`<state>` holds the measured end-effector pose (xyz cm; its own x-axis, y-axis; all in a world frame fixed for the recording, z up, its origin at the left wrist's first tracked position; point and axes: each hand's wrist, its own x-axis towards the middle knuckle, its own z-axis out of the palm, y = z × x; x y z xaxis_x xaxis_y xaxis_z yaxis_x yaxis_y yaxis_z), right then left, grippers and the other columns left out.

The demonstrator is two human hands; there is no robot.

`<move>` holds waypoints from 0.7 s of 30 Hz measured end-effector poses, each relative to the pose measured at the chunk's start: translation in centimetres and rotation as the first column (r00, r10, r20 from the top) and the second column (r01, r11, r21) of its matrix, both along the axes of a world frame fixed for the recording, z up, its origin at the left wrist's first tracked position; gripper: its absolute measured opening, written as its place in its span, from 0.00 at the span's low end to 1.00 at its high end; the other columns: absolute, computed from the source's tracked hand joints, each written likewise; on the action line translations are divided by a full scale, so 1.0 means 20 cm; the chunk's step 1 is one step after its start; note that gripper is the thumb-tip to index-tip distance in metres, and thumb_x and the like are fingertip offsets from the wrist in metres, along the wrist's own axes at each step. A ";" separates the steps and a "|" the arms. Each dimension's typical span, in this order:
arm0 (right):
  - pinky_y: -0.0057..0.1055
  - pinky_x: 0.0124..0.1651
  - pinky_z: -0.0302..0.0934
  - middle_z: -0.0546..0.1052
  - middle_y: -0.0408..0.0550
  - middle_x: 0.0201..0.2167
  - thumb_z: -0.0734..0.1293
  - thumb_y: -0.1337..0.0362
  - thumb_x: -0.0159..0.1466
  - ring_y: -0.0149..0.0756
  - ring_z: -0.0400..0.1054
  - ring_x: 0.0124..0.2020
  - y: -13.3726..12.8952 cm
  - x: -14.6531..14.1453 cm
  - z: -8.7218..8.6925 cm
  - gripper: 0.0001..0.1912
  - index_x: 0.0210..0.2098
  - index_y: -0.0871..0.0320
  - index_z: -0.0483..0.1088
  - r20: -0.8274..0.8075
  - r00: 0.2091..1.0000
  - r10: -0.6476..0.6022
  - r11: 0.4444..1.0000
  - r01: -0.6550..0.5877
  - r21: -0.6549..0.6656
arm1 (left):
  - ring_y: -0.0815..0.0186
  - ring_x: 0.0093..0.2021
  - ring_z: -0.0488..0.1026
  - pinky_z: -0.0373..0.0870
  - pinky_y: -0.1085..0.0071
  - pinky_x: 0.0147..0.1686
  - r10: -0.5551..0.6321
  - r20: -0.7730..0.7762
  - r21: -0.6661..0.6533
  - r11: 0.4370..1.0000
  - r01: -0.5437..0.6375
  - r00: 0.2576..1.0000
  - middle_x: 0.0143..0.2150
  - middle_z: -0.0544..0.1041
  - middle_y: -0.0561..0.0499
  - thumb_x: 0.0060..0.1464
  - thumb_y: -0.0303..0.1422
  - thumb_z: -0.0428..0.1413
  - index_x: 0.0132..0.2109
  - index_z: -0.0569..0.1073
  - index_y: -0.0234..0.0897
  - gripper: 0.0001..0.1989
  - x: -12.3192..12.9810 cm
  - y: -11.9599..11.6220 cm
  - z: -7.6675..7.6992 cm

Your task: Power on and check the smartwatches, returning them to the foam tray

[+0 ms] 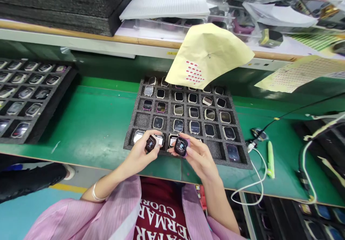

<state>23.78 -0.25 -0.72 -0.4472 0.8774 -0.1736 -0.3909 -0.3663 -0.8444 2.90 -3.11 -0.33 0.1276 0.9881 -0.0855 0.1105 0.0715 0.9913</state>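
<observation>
Over the front edge of a black foam tray (129,134), each of my hands grips a smartwatch body without a strap. My left hand (140,153) pinches a light-framed smartwatch (151,143) with its dark face turned up and a small figure on it. Between the fingers of my right hand (201,155) is a purple-framed smartwatch (181,146), its dark face lit with a small pattern. Beneath them the tray's compartments hold several more watch bodies, some with white lit screens and partly covered by my fingers. One compartment (142,120) at the left is bare.
Another foam tray of watches (51,103) lies at the left. To the right are a white cable (262,182), a green pen-like tool (270,159) and a round clear-edged item (259,134). A yellow paper sheet (210,53) hangs from the shelf over the tray's back rows.
</observation>
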 end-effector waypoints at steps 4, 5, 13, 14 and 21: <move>0.45 0.46 0.70 0.80 0.51 0.41 0.73 0.61 0.60 0.46 0.77 0.38 0.01 0.01 0.00 0.18 0.50 0.51 0.74 0.007 1.000 0.001 1.000 -0.001 0.006 | 0.66 0.38 0.69 0.64 0.75 0.34 0.002 0.036 -0.020 1.000 -0.002 0.999 0.36 0.67 0.52 0.60 0.32 0.52 0.54 0.64 0.39 0.16 -0.01 0.00 -0.01; 0.45 0.46 0.70 0.80 0.51 0.41 0.73 0.60 0.60 0.46 0.77 0.37 0.01 0.01 -0.01 0.18 0.50 0.51 0.74 0.011 1.000 0.004 1.000 -0.004 0.007 | 0.66 0.39 0.69 0.64 0.75 0.33 -0.003 0.042 -0.025 1.000 0.004 0.999 0.35 0.66 0.52 0.60 0.32 0.52 0.54 0.64 0.39 0.15 -0.01 0.00 -0.01; 0.44 0.42 0.71 0.80 0.50 0.38 0.72 0.59 0.61 0.47 0.77 0.36 -0.03 0.02 0.01 0.17 0.50 0.51 0.74 -0.037 0.999 0.002 0.999 -0.001 0.037 | 0.66 0.40 0.71 0.68 0.74 0.40 -0.039 0.146 -0.004 0.999 0.040 0.988 0.37 0.69 0.52 0.59 0.29 0.53 0.55 0.64 0.40 0.16 -0.01 -0.03 0.01; 0.43 0.42 0.71 0.80 0.50 0.38 0.72 0.59 0.61 0.48 0.77 0.37 -0.03 0.02 0.02 0.17 0.50 0.51 0.74 -0.048 0.999 0.017 0.999 -0.015 0.044 | 0.66 0.41 0.72 0.68 0.73 0.41 -0.051 0.162 0.006 0.999 0.051 0.985 0.36 0.69 0.52 0.59 0.29 0.53 0.55 0.64 0.40 0.17 -0.01 -0.04 0.01; 0.43 0.47 0.70 0.80 0.54 0.43 0.69 0.62 0.64 0.47 0.76 0.43 -0.01 0.02 0.01 0.19 0.54 0.53 0.71 -0.028 0.998 0.059 0.998 -0.060 -0.028 | 0.68 0.34 0.74 0.74 0.70 0.39 0.034 0.173 -0.081 0.997 -0.021 0.984 0.35 0.68 0.54 0.56 0.28 0.56 0.59 0.61 0.40 0.24 0.00 0.01 -0.04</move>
